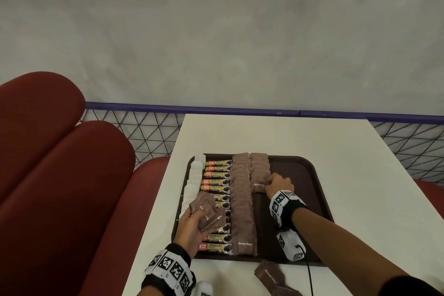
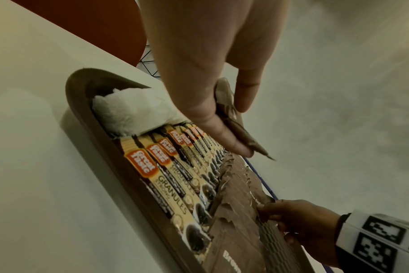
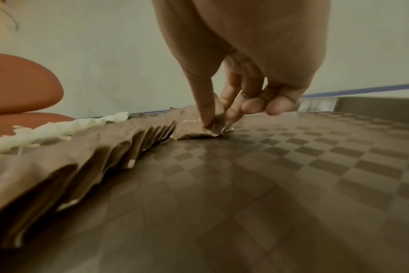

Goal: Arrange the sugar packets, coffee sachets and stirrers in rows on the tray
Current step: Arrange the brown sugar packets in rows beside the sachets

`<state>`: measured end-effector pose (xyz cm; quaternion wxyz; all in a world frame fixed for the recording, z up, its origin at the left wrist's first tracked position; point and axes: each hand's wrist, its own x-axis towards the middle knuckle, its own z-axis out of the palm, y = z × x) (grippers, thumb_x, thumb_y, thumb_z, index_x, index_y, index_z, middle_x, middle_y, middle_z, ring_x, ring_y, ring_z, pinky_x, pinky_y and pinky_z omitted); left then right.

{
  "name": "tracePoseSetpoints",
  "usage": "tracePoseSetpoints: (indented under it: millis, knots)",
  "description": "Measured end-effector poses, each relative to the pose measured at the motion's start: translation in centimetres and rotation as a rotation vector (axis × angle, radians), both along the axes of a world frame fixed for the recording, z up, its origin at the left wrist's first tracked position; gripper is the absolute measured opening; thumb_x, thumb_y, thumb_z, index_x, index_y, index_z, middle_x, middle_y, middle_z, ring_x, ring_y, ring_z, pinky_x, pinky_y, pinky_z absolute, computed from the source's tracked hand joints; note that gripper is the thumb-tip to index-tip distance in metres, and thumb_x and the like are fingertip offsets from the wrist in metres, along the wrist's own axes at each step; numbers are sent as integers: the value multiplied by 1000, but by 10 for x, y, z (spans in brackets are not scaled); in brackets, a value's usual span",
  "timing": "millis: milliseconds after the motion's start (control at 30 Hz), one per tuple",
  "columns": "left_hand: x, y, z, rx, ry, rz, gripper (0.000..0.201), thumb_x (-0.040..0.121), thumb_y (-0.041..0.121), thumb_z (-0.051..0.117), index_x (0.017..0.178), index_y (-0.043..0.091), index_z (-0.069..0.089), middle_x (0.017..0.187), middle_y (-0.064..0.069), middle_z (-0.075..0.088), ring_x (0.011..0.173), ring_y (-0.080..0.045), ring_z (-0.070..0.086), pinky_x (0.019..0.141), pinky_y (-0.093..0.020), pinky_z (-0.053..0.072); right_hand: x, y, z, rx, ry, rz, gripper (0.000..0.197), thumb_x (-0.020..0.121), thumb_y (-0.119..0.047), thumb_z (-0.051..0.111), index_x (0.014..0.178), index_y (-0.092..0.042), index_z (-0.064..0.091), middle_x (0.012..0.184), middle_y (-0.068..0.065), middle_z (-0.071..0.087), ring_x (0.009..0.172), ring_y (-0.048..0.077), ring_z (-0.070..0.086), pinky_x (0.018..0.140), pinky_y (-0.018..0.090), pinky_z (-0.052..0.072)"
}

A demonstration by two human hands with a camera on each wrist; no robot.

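On the brown tray (image 1: 300, 168), the right hand (image 1: 280, 184) pinches a sugar packet (image 1: 259, 185) down at 12 o'clock to lengthen its row, while the left hand (image 1: 189, 223) at 9 o'clock grips spare packets (image 1: 206, 211) ready to hand over.

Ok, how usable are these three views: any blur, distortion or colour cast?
Head view: sharp, wide-angle bending at the edges, "Brown Sugar" legible on the brown paper sugar packets. Left wrist view: yellowish cast, orange-and-cream coffee sachets readable, left hand overexposed. Right wrist view: dim, near packets blurred, checkered brown plastic tray soft.
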<state>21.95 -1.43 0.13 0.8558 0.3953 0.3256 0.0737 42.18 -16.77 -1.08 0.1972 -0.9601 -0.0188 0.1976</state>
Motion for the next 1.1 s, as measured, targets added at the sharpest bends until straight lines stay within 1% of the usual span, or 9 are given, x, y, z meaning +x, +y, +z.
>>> tracePoseSetpoints:
  millis: [133,233,367,500,633,767,900,1033,1100]
  knots:
    - [0,1,-1,9,2,-15,39,91,-2,45,128,4,51,114,-21,64,92,-33,67,66,-39,58,0,1,-5,-35,-58,43,30,88,-31,57,112,-13,53,122,11,54,119,28,42,98,36,37]
    - [1,-1,0,29,11,-22,38,91,-4,45,127,5,52,109,-19,65,90,-32,66,61,-37,59,-1,1,-7,-8,-93,29,42,84,-31,63,117,-11,46,126,11,50,122,28,39,98,38,37]
    - [1,-3,2,74,24,-27,40,90,-5,49,128,7,53,117,-22,62,96,-34,64,60,-34,58,-3,-1,-7,39,-128,3,52,81,-29,67,121,-11,39,127,12,48,122,28,38,96,38,38]
    - [0,-5,3,101,32,-19,40,87,-3,56,126,6,53,116,-23,63,100,-35,64,62,-36,58,-11,-6,-3,80,-197,-18,57,81,-30,67,126,-11,37,129,12,47,123,28,37,95,37,38]
    - [0,-9,5,145,28,-41,39,85,0,60,123,9,55,113,-17,65,98,-31,64,70,-39,56,-25,-12,0,95,-288,63,51,85,-30,61,127,-12,38,128,10,46,120,27,38,95,36,38]
    - [-1,-12,7,182,29,-73,34,84,3,62,115,18,58,110,-13,67,100,-30,64,79,-44,55,-39,-15,5,136,-350,242,43,84,-30,61,120,-12,44,121,7,48,114,24,39,94,33,39]
    - [-2,-16,11,201,24,-74,32,83,3,64,112,15,59,104,-11,68,91,-26,65,72,-38,56,-59,-12,19,368,-332,400,29,86,-22,59,113,-15,50,112,1,49,109,17,40,94,30,40]
    - [-2,-23,15,264,41,-95,32,82,6,66,111,16,59,100,-10,68,86,-23,65,62,-32,54,-83,-2,34,698,-140,440,23,87,-19,60,109,-13,54,94,-6,49,88,7,48,76,16,39]
    - [-2,-26,15,287,47,-112,32,81,7,67,111,15,58,100,-11,67,84,-23,65,61,-31,52,-91,4,37,790,-70,423,25,86,-18,63,109,-13,55,90,-7,50,80,2,47,74,15,39]
